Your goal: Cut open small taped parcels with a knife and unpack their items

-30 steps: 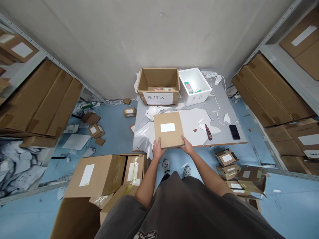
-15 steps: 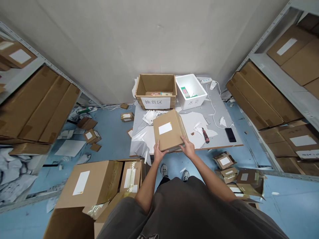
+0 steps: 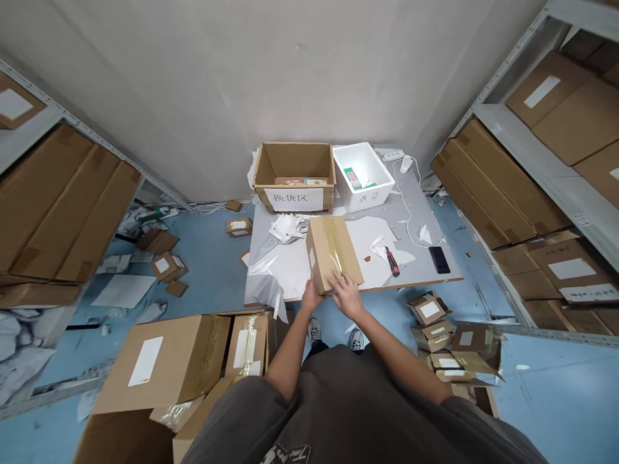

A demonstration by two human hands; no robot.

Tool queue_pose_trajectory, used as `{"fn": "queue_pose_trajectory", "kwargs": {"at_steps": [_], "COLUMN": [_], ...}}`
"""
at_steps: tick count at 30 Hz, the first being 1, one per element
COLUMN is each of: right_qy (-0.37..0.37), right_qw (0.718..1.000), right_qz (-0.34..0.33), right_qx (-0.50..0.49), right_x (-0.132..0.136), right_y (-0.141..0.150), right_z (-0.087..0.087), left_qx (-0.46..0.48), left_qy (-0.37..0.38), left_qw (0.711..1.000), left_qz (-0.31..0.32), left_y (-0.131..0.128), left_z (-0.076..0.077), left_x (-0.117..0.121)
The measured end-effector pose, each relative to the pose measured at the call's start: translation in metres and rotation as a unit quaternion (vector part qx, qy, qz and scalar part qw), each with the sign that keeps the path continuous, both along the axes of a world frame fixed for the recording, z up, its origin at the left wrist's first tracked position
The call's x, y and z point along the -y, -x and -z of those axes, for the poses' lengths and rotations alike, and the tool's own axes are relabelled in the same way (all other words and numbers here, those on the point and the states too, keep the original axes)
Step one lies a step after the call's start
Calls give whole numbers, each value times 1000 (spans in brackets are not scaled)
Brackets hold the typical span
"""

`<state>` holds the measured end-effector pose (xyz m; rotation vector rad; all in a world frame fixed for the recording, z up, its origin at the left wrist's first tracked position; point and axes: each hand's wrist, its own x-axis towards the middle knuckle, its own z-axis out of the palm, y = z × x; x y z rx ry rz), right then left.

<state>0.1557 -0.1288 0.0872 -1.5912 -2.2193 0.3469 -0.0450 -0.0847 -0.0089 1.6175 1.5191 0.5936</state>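
Observation:
A taped cardboard box [image 3: 331, 248] rests at the front of the table, with a strip of clear tape along its upper face and a white label on its left side. My left hand [image 3: 312, 298] grips the box at its near left corner. Across the near end of the tape lies my right hand [image 3: 347, 295], fingers spread on the cardboard. To the right of the box is a red and black utility knife [image 3: 392, 262] beside scraps of white paper.
At the table's back stand a labelled open carton [image 3: 294, 177] and a white foam box [image 3: 363, 177] with small items inside. A phone [image 3: 439, 260] lies on the right. Large cartons [image 3: 159, 361] crowd my left side, opened boxes [image 3: 430, 310] the floor at right. Shelves flank both sides.
The box has been turned over, so its taped face is now up and the label faces left. My right hand has moved from its right side onto the top. The view shifted slightly.

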Motion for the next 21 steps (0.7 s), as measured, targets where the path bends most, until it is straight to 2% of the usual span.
{"fn": "queue_pose_trajectory", "kwargs": {"at_steps": [4,6,8,11,15,18,21], "right_qy": [46,102,147,174,173,152,100], "right_qw": [995,990,983,975,971,974,982], "right_qz": [79,87,82,83,95,105,112], "right_qx": [-33,-53,-77,-114,-134,-132,-114], "right_x": [-10,-16,-21,-27,-31,-28,-24], "right_y": [-32,-45,-50,-47,-39,-33,-28], "right_z": [9,15,22,28,29,27,18], "left_qx": [-22,-36,-50,-58,-41,-5,46], "left_qy": [-56,-68,-55,-31,-29,-48,-71], "left_qw": [998,997,997,998,998,998,996], "left_qz": [-7,7,12,-6,-25,-27,-33], "left_y": [4,-2,-9,-17,-14,-9,-7], "left_z": [-40,-57,-66,-68,-62,-60,-61], "left_x": [13,21,26,26,23,20,13]}}
